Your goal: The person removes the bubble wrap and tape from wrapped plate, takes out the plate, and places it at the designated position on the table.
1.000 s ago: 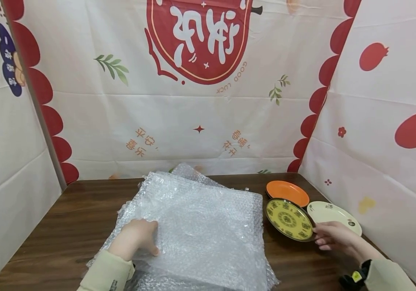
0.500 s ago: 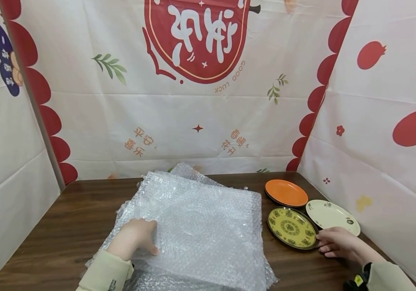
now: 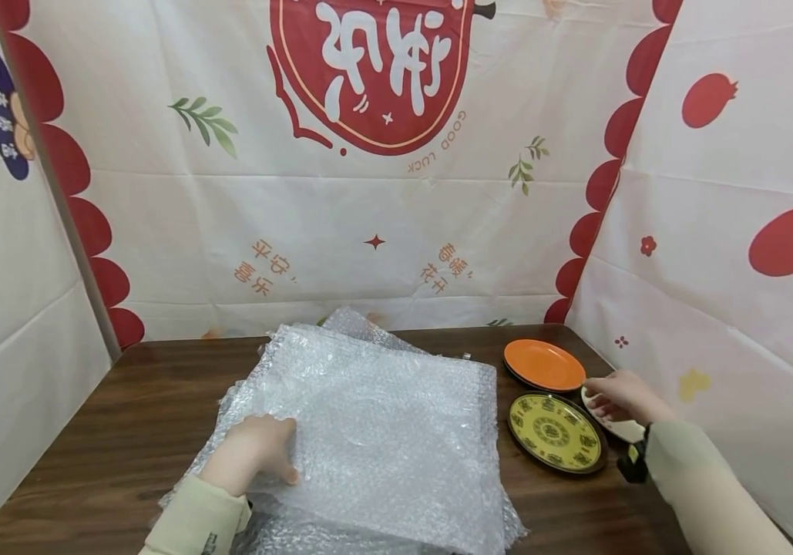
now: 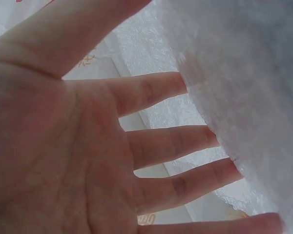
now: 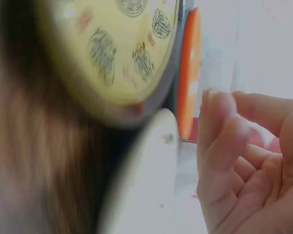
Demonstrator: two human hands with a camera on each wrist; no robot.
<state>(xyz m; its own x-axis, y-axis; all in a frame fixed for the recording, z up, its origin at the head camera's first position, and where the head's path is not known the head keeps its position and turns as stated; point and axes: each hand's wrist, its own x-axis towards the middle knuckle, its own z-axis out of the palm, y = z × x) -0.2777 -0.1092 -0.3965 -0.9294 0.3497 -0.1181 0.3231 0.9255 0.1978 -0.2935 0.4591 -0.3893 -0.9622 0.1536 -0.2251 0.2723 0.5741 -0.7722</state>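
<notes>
My left hand [image 3: 253,451] rests on the left part of a stack of clear bubble wrap sheets [image 3: 396,439]. In the left wrist view its fingers [image 4: 156,146] are spread and straight, tips at the wrap's edge. My right hand [image 3: 625,397] is over the white oval plate [image 3: 619,428], covering much of it. The right fingers [image 5: 224,146] are loosely bent with nothing between them. Left of that hand lies a round yellow plate [image 3: 552,432] with a dark rim and printed characters. Behind it an orange plate [image 3: 544,364] sits atop a dark-edged plate, close to my fingertips.
A dark brown wooden table [image 3: 139,408] carries everything. Printed white cloth hangs at the back [image 3: 341,208] and rises along the right side [image 3: 722,308], near my right arm. A wrist strap device [image 3: 634,461] sits at my right cuff.
My right hand set the yellow plate down on the table and let go. It then moved up and back, over the white plate. My left hand stayed on the bubble wrap.
</notes>
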